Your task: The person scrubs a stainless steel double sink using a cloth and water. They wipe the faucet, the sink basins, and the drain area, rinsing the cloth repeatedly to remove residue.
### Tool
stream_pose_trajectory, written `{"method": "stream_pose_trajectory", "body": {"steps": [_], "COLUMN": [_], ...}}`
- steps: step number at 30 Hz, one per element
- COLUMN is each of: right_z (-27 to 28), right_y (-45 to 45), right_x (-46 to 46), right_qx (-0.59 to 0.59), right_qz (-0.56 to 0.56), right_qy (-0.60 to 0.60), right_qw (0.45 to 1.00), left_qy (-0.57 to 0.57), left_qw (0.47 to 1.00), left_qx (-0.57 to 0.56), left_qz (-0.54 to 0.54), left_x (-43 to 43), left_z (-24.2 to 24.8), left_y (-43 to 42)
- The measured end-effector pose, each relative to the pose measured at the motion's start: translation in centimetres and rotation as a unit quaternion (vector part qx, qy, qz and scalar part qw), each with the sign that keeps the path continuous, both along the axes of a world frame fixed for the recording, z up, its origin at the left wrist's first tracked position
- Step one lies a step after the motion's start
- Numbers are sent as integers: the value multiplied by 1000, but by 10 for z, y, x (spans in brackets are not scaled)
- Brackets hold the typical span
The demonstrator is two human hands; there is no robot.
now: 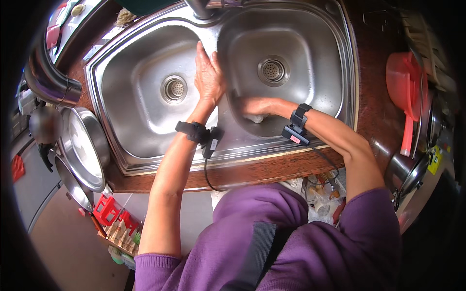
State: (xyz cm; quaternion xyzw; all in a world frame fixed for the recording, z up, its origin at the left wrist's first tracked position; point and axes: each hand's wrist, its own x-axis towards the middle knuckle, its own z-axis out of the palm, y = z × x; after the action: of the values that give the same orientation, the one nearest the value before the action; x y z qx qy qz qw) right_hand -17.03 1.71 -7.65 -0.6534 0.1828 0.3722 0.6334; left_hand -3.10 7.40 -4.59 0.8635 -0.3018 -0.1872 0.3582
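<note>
My left hand [210, 76] rests on the divider of a stainless steel double sink [240, 140], its fingers extended towards the faucet [201, 9] and holding nothing visible. In the right basin [324, 69], my right hand [255, 106] is pressed against the wall near the divider, its fingers in shadow. Under it shows a pale, wet-looking wad [256, 118], perhaps a cloth. A round drain strainer [272, 70] lies behind my right hand, and another drain strainer [175, 89] sits in the left basin, left of my left hand. Both wrists wear black straps with small devices and cables.
Metal basins [102, 160] lean at the counter's left end, below a shiny metal pipe [54, 82]. A red plastic dipper [402, 83] is on the right, near a steel pot [400, 171]. The brown stone counter edge [255, 171] runs before my body.
</note>
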Motion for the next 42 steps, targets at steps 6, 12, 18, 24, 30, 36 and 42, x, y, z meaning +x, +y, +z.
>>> {"method": "stream_pose_trajectory", "body": {"steps": [6,12,18,24,30,36,42], "right_z": [-19,-47,-101,-77,-79,-39,-49], "right_y": [-28,-32,5,-50,-38,-30,-19], "right_x": [-62,-61,12,73,30,-28,1], "right_qx": [-155,-141,-81,-120,-87,-17,87], "right_qz": [284,352,97,-355,124,359,54], "right_qy": [-13,6,-62,-226,-167,-104,4], "right_qw": [946,925,990,899,974,927,995], "left_qy": [-57,-48,-53,-66,-105,-48,-19], "left_qw": [998,999,998,998,994,999,1000], "left_qx": [13,11,7,-8,-12,2,5], "left_qz": [0,-3,11,-2,-1,3,9], "left_x": [5,2,5,5,9,8,8], "left_z": [-13,-9,-16,-16,-22,-12,-12], "left_y": [2,2,5,2,3,5,3]}}
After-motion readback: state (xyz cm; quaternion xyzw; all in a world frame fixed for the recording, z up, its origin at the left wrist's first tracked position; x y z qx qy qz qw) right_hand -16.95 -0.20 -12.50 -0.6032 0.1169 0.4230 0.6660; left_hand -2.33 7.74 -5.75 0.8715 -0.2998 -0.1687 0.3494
